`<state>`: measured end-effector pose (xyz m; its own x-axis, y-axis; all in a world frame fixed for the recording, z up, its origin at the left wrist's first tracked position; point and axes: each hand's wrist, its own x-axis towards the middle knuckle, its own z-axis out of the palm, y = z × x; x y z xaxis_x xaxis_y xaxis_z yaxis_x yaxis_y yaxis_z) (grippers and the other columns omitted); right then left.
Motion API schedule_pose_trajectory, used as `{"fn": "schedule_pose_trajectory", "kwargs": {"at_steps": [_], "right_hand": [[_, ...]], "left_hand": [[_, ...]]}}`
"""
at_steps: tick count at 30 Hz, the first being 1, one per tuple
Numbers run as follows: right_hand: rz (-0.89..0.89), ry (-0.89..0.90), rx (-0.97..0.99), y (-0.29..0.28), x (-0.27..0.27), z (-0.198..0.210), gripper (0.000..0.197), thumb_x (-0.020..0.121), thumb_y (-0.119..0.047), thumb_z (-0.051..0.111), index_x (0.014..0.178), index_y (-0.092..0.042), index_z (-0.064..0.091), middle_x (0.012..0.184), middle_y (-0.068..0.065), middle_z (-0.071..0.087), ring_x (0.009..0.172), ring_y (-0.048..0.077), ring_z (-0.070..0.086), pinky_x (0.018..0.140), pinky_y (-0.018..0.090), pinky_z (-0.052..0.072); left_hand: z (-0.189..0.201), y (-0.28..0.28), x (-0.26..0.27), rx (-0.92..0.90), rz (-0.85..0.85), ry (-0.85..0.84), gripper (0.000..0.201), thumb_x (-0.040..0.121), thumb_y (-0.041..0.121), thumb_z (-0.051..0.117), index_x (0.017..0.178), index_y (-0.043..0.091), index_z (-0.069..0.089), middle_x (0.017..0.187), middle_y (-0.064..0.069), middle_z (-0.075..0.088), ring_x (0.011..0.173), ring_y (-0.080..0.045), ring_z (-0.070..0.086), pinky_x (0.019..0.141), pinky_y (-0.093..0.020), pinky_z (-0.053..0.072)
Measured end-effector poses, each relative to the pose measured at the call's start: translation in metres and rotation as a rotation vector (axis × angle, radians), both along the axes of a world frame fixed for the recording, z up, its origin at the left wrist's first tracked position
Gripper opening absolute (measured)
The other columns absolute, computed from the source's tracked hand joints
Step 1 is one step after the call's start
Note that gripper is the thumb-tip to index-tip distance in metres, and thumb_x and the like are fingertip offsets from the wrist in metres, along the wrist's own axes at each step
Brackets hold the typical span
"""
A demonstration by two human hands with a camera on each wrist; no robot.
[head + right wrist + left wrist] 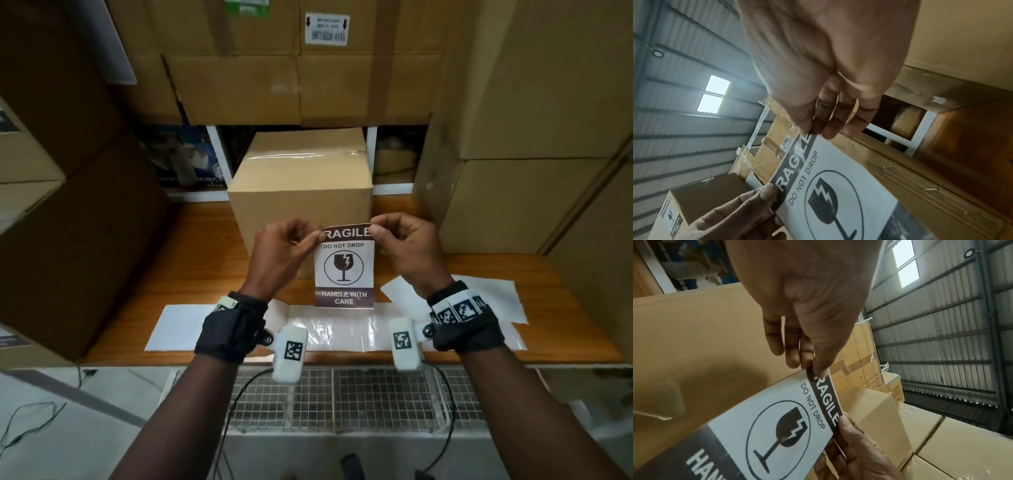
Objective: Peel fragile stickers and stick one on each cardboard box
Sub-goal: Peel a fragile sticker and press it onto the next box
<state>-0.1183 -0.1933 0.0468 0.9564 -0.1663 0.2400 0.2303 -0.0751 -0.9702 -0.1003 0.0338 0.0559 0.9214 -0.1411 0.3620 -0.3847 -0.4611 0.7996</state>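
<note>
Holding the fragile sticker (344,265) by its two top corners, both hands are raised above the wooden table (178,274) in the head view. The left hand (279,255) pinches the top left corner between thumb and fingers; the right hand (406,246) pinches the top right corner the same way. The sticker hangs upright, printed face toward the camera, directly in front of the cardboard box (301,185) standing on the table. White backing sheets (178,327) lie flat on the table below the wrists.

Left wrist view: the left hand (803,293) has thumb and fingertips (792,360) closed on the dark band at the "FRAGILE" end of the sticker (764,423). The right hand (857,454) grips the opposite end of that band. The box face (705,331) fills the background.

Right wrist view: the right hand (828,56) pinches the sticker (838,186) corner by the letter "E"; the left hand (731,217) holds the other corner.
</note>
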Motion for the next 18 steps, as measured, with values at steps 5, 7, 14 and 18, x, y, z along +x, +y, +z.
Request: {"fn": "schedule_pose_trajectory", "kwargs": {"at_steps": [5,7,14,18], "right_hand": [[-0.077,-0.033,-0.022,0.012,0.008,0.006,0.011,0.093,-0.007,0.07,0.103,-0.002,0.069,0.093,0.008,0.075,0.08,0.008,0.073,0.065,0.02,0.057],[-0.125,-0.042,-0.044,0.019,0.012,0.007,0.011,0.091,-0.008,0.073,0.1,-0.003,0.07,0.091,0.005,0.074,0.079,0.007,0.071,0.067,0.021,0.058],[-0.285,-0.037,-0.069,0.041,0.024,0.014,0.014,0.091,-0.012,0.074,0.102,-0.003,0.072,0.088,0.0,0.073,0.068,-0.005,0.068,0.057,0.013,0.053],[-0.34,-0.026,-0.101,0.045,0.028,0.02,0.014,0.092,-0.017,0.073,0.101,-0.006,0.072,0.088,-0.003,0.071,0.067,-0.007,0.067,0.053,0.009,0.05]], "left_hand": [[0.001,0.007,0.016,0.049,-0.022,-0.068,0.013,0.097,0.027,0.068,0.092,0.017,0.074,0.081,0.003,0.074,0.072,-0.005,0.067,0.058,-0.015,0.049],[0.001,0.009,0.022,0.046,0.0,-0.105,0.013,0.097,0.029,0.067,0.096,0.02,0.076,0.084,0.009,0.074,0.076,-0.003,0.068,0.06,-0.015,0.053],[-0.003,0.006,0.039,-0.066,0.104,-0.155,0.017,0.09,0.026,0.075,0.106,0.019,0.074,0.089,0.011,0.073,0.076,0.012,0.068,0.065,-0.011,0.056],[0.0,0.003,0.046,-0.092,0.104,-0.181,0.01,0.09,0.026,0.076,0.099,0.027,0.073,0.081,0.013,0.073,0.072,0.004,0.07,0.064,-0.023,0.061]]}}
